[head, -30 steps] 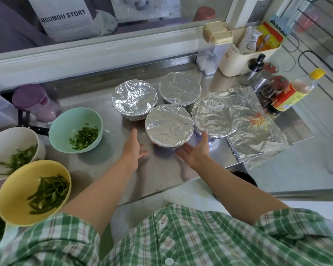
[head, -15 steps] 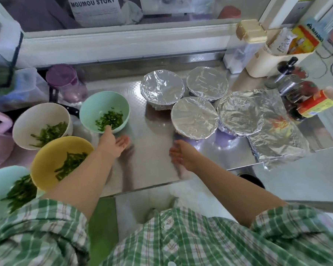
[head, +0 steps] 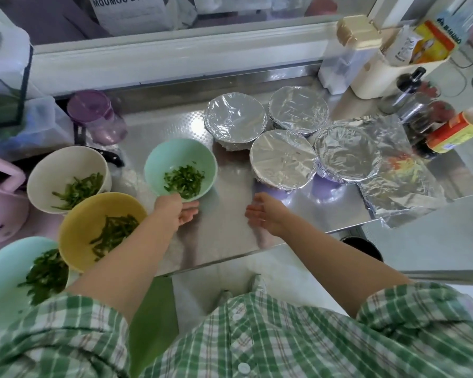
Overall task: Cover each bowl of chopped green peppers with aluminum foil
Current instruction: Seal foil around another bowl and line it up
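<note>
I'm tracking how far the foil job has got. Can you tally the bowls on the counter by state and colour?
Foil-covered bowls: 4
Uncovered mint-green bowls: 2
Uncovered yellow bowl: 1
Uncovered white bowl: 1
Total: 8 bowls, 4 still to cover.

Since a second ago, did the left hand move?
Yes. The left hand went leftward, away from the near foil-covered bowl, over to the mint green bowl of chopped peppers, and now touches its near rim.
</note>
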Demonstrator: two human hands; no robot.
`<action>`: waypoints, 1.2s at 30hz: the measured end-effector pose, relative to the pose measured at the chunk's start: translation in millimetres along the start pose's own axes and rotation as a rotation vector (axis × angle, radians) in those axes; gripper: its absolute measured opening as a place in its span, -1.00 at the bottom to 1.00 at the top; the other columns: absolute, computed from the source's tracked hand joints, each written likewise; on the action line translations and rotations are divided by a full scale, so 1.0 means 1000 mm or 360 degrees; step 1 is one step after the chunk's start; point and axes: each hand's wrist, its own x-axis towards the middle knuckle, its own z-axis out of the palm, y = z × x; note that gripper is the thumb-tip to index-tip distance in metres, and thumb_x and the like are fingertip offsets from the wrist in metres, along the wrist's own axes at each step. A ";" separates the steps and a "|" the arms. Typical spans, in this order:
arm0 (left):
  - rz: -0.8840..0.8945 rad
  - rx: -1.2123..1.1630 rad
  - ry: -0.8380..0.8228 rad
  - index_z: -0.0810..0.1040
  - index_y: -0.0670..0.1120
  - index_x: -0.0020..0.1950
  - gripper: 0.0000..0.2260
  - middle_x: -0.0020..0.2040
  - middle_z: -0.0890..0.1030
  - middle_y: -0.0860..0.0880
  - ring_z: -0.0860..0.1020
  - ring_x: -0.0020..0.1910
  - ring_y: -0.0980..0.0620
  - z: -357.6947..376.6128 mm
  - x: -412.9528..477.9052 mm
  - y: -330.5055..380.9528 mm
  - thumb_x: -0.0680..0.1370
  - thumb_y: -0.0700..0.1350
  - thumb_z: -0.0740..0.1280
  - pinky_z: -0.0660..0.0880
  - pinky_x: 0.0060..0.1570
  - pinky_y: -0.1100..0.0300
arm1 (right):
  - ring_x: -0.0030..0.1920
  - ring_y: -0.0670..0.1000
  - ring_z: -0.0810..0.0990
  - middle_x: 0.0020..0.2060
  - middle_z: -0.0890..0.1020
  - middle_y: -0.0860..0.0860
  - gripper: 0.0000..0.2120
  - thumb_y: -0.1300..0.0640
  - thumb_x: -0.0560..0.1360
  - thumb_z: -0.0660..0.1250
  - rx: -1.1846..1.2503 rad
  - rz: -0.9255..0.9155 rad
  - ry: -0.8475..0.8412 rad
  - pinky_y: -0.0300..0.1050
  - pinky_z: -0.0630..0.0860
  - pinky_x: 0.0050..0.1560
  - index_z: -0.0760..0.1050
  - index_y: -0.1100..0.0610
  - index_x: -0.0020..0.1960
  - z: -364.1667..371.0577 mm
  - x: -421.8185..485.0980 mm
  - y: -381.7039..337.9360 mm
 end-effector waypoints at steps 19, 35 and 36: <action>0.0983 0.1418 0.0497 0.30 -0.28 0.35 -0.57 0.25 0.38 -0.24 0.41 0.19 -0.20 0.002 -0.067 -0.073 0.60 -0.06 0.27 0.40 0.13 0.02 | -0.27 0.05 0.54 -0.28 0.58 0.06 -0.66 -0.07 0.63 0.11 -0.0045 -0.0229 0.0002 -0.11 0.49 -0.23 0.51 0.12 -0.12 -0.009 -0.030 0.039; 0.1776 0.1634 -0.0731 0.65 -0.05 0.08 -0.81 -0.01 0.69 -0.03 0.60 -0.03 -0.03 0.211 -0.116 -0.047 0.59 -0.18 0.25 0.49 0.05 0.08 | -0.49 -0.14 0.61 -0.36 0.63 0.05 -0.82 0.30 0.62 0.13 -0.0003 -0.0677 0.0586 -0.31 0.51 -0.47 0.51 0.21 0.02 -0.218 -0.042 -0.012; 0.1810 0.1653 -0.0766 0.65 -0.06 0.08 -0.81 0.02 0.67 -0.06 0.59 -0.02 -0.04 0.232 -0.116 -0.048 0.59 -0.19 0.26 0.49 0.04 0.07 | -0.49 -0.14 0.61 -0.36 0.64 0.05 -0.80 0.31 0.62 0.12 -0.0006 -0.0683 0.0621 -0.31 0.51 -0.47 0.52 0.20 -0.03 -0.238 -0.041 -0.017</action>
